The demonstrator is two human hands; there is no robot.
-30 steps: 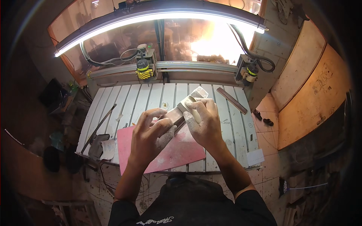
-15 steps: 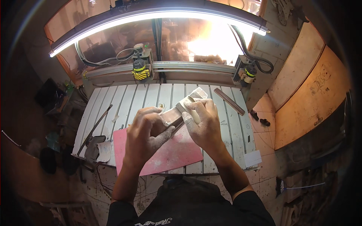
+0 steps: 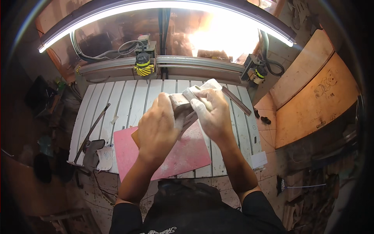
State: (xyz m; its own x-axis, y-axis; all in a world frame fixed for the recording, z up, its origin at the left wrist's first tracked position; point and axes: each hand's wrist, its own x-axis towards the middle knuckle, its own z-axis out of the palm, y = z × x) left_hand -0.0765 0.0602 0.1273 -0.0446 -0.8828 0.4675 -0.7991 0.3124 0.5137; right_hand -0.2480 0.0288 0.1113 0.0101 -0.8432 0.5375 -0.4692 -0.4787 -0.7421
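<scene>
We see the left hand [image 3: 157,126], fingers clamped on the near end of a dusty brown block [image 3: 179,100] held above a pink board [image 3: 191,154] on the slatted white table [image 3: 124,93], and the right hand [image 3: 212,114], fingers clamped on what is perhaps a pale pad [image 3: 189,94] against the block's top.

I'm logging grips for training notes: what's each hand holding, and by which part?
The left hand grips a dusty block by its near end; the right hand holds a pale pad against it, by a part its fingers mostly hide.
</scene>
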